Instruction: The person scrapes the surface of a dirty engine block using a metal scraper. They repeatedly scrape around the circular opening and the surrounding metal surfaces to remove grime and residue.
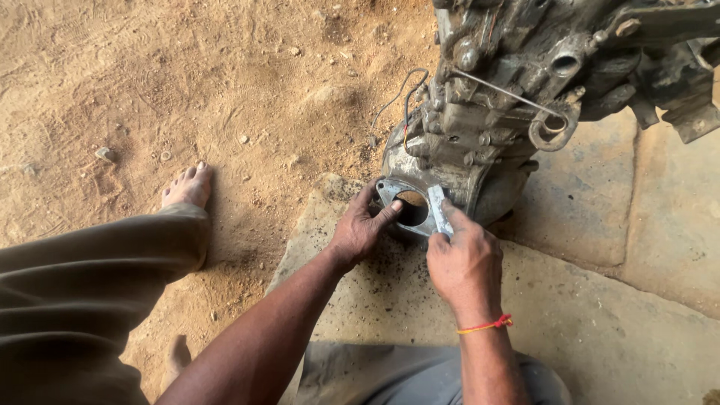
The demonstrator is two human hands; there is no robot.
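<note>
A grimy metal gearbox housing [517, 82] rests on the ground, its round flanged opening [411, 208] facing me. My left hand [360, 229] grips the left rim of that flange, thumb on its face. My right hand [463, 262], with a red thread at the wrist, holds a small flat metal blade [439, 210] pressed against the right side of the flange face.
A stone slab [600, 315] lies under the housing, with sandy dirt [187, 90] to the left. My bare left foot [189, 186] and trouser leg [82, 285] sit at the left. Loose wires [405, 94] and a wire ring [551, 127] hang from the housing.
</note>
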